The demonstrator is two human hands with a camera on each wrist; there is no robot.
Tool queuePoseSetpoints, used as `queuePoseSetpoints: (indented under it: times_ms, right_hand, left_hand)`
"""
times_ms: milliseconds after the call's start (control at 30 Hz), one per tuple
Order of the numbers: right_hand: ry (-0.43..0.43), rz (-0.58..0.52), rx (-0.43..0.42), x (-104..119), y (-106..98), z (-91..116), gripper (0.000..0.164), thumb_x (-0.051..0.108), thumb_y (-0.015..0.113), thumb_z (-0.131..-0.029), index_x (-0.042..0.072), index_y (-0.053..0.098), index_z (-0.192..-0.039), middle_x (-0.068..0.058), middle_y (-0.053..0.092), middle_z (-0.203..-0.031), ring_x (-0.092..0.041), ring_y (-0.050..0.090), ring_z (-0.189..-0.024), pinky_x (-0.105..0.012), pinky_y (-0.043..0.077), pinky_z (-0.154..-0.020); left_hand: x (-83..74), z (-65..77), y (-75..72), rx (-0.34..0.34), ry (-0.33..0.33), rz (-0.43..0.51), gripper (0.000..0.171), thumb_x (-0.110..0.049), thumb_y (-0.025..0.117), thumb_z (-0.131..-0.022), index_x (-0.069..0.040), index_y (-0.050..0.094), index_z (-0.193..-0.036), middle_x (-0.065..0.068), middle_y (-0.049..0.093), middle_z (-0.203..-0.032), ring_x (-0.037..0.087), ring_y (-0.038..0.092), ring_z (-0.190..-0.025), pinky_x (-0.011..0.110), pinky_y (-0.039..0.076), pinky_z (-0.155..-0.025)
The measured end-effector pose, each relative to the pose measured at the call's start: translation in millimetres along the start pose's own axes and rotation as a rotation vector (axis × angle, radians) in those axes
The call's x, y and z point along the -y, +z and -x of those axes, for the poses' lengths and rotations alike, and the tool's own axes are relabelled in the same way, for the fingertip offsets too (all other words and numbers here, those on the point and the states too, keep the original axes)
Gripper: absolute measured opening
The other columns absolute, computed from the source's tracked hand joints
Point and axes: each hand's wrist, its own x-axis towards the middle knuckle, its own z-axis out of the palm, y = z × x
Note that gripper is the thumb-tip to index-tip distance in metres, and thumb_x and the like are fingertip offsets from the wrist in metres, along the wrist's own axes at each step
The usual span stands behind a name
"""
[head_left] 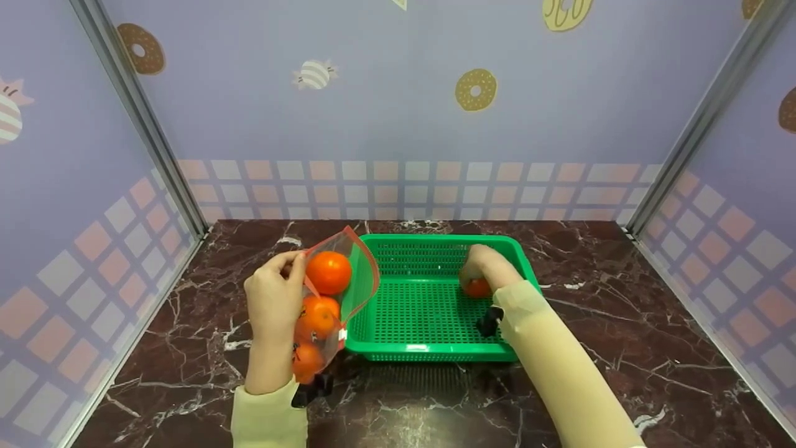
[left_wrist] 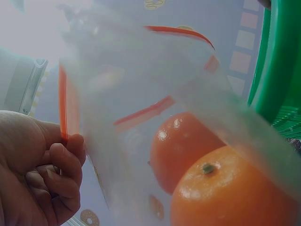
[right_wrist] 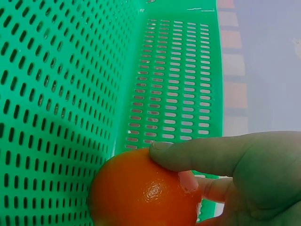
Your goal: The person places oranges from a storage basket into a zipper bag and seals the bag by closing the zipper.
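Note:
My left hand (head_left: 273, 298) pinches the red-edged mouth of a clear zip bag (left_wrist: 131, 179) between thumb and fingertips. Several oranges (head_left: 329, 272) sit inside the bag, stacked along its length; in the left wrist view two of them show, one with a green stem end (left_wrist: 208, 168). The bag's mouth gapes toward the green plastic basket (head_left: 410, 311). Over at the basket's right side, my right hand (head_left: 490, 266) reaches in and grips a single orange (right_wrist: 146, 188). Its thumb lies on top of that fruit, with fingers partly hidden behind it.
The slotted basket stands on a dark red marbled tabletop (head_left: 410, 414), beside the bag. Patterned panels (head_left: 398, 112) enclose the back and both sides. Black wrist straps (head_left: 314, 389) show below the hands.

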Motion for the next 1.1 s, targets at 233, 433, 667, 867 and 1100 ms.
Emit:
queuePoseSetpoints:
  times_ms: [233, 433, 667, 867, 1100]
  right_hand:
    - [-0.051, 0.04, 0.015, 2, -6, 3, 0.059, 0.013, 0.071, -0.087, -0.001, 0.054, -0.142, -0.021, 0.056, -0.143, -0.025, 0.055, -0.1, -0.036, 0.052, -0.079]
    - [-0.076, -0.033, 0.002, 8, -9, 10, 0.069, 0.018, 0.076, -0.089, 0.002, 0.048, -0.15, -0.026, 0.053, -0.145, -0.036, 0.06, -0.119, -0.046, 0.057, -0.092]
    - [-0.102, -0.113, 0.001, 15, -9, 16, 0.068, 0.019, 0.076, -0.091, 0.006, 0.047, -0.151, -0.026, 0.049, -0.147, -0.043, 0.059, -0.126, -0.049, 0.06, -0.089]
    - [-0.124, -0.19, -0.011, 19, -9, 26, 0.065, 0.018, 0.075, -0.092, 0.009, 0.047, -0.151, -0.025, 0.047, -0.149, -0.044, 0.058, -0.126, -0.051, 0.058, -0.093]
    - [-0.16, -0.248, -0.048, 24, -13, 39, 0.062, 0.022, 0.075, -0.094, 0.015, 0.048, -0.15, -0.022, 0.048, -0.15, -0.041, 0.059, -0.126, -0.045, 0.06, -0.088]
  left_hand:
    - [-1.3, 0.0, -0.4, -0.001, -0.002, 0.002, 0.021, -0.016, 0.065, -0.102, -0.001, 0.08, -0.104, 0.016, 0.072, -0.077, 0.013, 0.047, -0.054, 0.019, 0.035, -0.05]
    - [-3.7, 0.2, -1.3, 0.012, -0.012, 0.009, 0.022, -0.017, 0.065, -0.102, -0.001, 0.08, -0.105, 0.016, 0.071, -0.077, 0.011, 0.046, -0.053, 0.019, 0.033, -0.049]
    - [-4.3, 0.3, -1.7, 0.007, -0.015, 0.003, 0.021, -0.016, 0.065, -0.102, -0.002, 0.081, -0.104, 0.016, 0.071, -0.077, 0.012, 0.046, -0.053, 0.02, 0.033, -0.049]
    - [-3.9, 0.2, -2.0, -0.001, -0.008, 0.001, 0.021, -0.015, 0.065, -0.102, -0.001, 0.081, -0.104, 0.016, 0.073, -0.078, 0.011, 0.049, -0.055, 0.019, 0.036, -0.05]
    - [-3.6, -0.4, -3.1, -0.015, -0.008, -0.002, 0.021, -0.016, 0.065, -0.102, -0.002, 0.081, -0.104, 0.017, 0.073, -0.079, 0.012, 0.049, -0.056, 0.019, 0.036, -0.052]
